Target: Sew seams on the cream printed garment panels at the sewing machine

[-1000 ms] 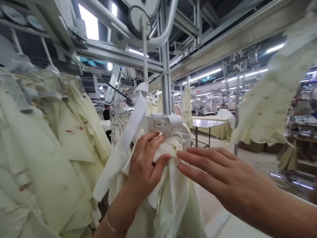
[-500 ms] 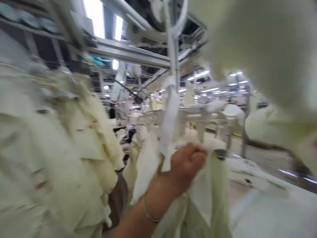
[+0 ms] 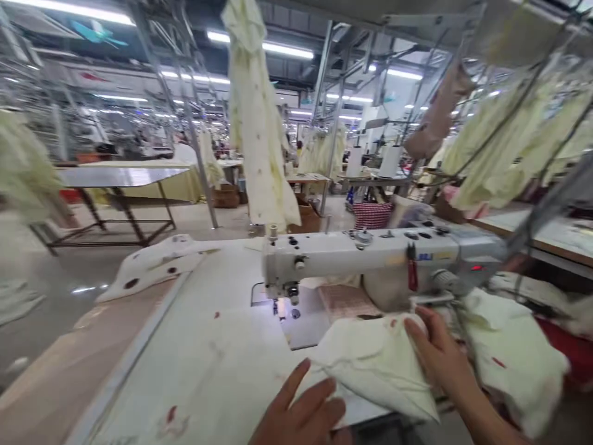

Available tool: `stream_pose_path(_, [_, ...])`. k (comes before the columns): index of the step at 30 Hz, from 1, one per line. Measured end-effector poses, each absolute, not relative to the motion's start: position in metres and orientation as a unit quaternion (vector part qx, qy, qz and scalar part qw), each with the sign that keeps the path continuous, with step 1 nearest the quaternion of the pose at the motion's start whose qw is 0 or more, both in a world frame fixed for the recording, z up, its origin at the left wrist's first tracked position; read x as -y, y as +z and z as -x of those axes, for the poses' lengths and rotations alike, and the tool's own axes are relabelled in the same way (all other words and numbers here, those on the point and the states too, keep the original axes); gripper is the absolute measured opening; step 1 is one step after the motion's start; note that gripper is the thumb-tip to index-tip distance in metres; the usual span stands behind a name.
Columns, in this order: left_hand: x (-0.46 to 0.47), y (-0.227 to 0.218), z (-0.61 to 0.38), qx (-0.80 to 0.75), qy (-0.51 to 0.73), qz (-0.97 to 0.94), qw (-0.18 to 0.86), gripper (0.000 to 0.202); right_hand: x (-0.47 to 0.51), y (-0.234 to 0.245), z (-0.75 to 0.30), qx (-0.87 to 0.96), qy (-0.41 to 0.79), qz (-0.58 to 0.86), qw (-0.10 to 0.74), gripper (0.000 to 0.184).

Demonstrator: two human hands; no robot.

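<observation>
My right hand (image 3: 440,352) pinches the upper right edge of a cream fabric piece (image 3: 370,352), which lies creased on the white table (image 3: 222,371) of a sewing machine (image 3: 343,256). Low in the middle, my left hand (image 3: 303,411) is open with its fingers spread, at the left edge of that piece. Whether its fingertips touch the cloth I cannot tell. The machine's lit needle area (image 3: 280,307) is beyond the left hand, with no cloth visible under it. Red-handled snips (image 3: 412,269) hang on the machine's front.
Another cream garment piece (image 3: 509,352) drapes at the right, beside my right forearm. Cream garments (image 3: 264,136) hang behind the machine head, and more hanging garments (image 3: 523,142) are at the far right. A metal-topped table (image 3: 123,177) stands across the aisle at left.
My view has swung from hanging cream garments to the sewing machine. The single hand raised in a fist among the garments is gone from there; both hands are now low at the machine table.
</observation>
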State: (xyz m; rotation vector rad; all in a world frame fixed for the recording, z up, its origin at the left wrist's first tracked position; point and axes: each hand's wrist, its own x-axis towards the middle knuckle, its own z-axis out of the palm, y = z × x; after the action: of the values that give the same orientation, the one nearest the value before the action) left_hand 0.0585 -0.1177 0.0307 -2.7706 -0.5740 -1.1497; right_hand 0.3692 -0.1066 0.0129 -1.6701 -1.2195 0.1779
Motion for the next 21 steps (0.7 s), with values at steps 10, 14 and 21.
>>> stream_pose_path(10, [0.050,0.016,-0.157,0.287,-0.186,0.917,-0.205,0.009,0.149,0.028,-0.404,0.745,-0.003,0.578,0.334,0.023])
stream_pose_path(14, [0.054,0.031,-0.161,0.264,-0.257,0.903,-0.219,0.027,0.129,0.040,-0.384,0.760,-0.009,0.535,0.370,0.013])
stream_pose_path(21, [0.064,0.089,-0.119,0.245,-0.297,0.821,-0.423,0.017,0.113,0.102,-0.309,0.790,0.044,0.476,0.385,0.011])
